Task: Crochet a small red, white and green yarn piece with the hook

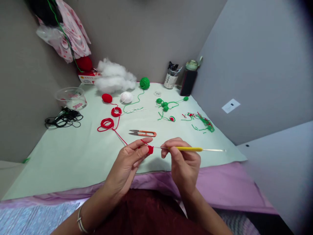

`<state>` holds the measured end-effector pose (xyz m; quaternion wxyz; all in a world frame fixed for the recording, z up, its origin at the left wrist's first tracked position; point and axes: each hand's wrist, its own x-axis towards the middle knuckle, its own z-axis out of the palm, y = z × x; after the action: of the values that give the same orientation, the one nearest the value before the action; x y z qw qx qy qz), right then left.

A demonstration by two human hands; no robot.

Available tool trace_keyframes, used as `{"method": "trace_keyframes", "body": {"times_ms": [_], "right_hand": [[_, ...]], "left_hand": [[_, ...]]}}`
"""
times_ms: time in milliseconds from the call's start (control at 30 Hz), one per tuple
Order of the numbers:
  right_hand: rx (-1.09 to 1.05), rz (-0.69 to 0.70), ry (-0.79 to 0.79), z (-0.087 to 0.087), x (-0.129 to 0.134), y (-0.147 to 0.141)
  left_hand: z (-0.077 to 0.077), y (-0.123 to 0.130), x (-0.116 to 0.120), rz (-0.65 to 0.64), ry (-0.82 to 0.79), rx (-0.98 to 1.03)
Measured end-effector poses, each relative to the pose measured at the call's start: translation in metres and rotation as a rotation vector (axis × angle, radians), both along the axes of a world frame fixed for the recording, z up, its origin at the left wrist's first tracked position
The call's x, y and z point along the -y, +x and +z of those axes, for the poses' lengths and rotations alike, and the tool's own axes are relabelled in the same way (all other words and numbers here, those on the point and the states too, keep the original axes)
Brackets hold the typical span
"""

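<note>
- Risk, slipped loop: the small red crocheted piece [151, 150] is short and pinched near its edge; a sharp pull on the yellow-handled hook [189, 149] could draw a stitch loose.
- Risk, uneven tension: the red strand [121, 138] crosses the forefinger of the left hand [133, 155]; should that finger slacken or lift, loops could come out uneven.
- Risk, snagged feed: the strand runs back to loose red coils [107, 123] and a red ring of yarn [116, 112]; these could tighten into a knot if tugged.
- Risk, cut or caught yarn: orange-handled snips [143, 133] lie just beyond the left fingertips, near the strand; a sideways sweep could catch it on the blades.
- Left hand: thumb and fingers closed together on the red piece, which is held above the near part of the pale green table cover [80, 156].
- Right hand [184, 160]: thumb and forefinger clamped on the hook's handle, remaining fingers curled; the rear metal end points rightward.
- Hands together: near each other, apart, joined only by the hook's thin shaft.
- Hook and piece: shaft meets the piece's right edge; whether the tip sits inside a stitch is too small to tell.
</note>
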<state>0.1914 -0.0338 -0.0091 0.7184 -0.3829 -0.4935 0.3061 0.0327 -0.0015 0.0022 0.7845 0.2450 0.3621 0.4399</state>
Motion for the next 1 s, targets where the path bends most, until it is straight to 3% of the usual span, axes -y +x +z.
{"method": "trace_keyframes", "body": {"times_ms": [100, 167, 267, 400, 600, 667, 767, 867, 933, 1000], "right_hand": [[-0.172, 0.129, -0.083, 0.002, -0.003, 0.0], [-0.145, 0.164, -0.088, 0.001, -0.005, -0.002], [0.04, 0.113, -0.04, 0.0, -0.006, -0.006], [0.212, 0.072, 0.002, 0.002, -0.003, -0.009], [0.77, -0.233, 0.291, -0.007, 0.003, -0.011], [0.713, -0.219, 0.3, -0.009, 0.003, -0.008], [0.393, -0.111, 0.129, -0.005, -0.001, -0.001], [0.174, 0.022, 0.014, 0.001, -0.005, 0.002], [0.287, 0.007, 0.037, 0.0, -0.006, -0.001], [0.52, -0.115, 0.142, -0.003, -0.005, -0.007]], "left_hand": [[0.002, 0.001, 0.002, 0.021, 0.056, -0.021], [0.001, 0.003, 0.004, 0.046, 0.146, -0.041], [-0.002, 0.004, 0.005, 0.04, 0.243, -0.068], [-0.005, 0.004, 0.004, 0.013, 0.255, -0.125], [-0.007, 0.006, 0.002, -0.04, 0.121, 0.051], [-0.008, 0.004, 0.0, -0.089, 0.03, 0.1], [-0.007, 0.0, -0.002, -0.073, -0.054, 0.136], [-0.005, 0.002, -0.001, 0.018, 0.043, 0.076], [-0.004, 0.006, 0.001, 0.075, 0.147, 0.019], [-0.005, 0.009, 0.004, 0.092, 0.187, -0.001]]}}
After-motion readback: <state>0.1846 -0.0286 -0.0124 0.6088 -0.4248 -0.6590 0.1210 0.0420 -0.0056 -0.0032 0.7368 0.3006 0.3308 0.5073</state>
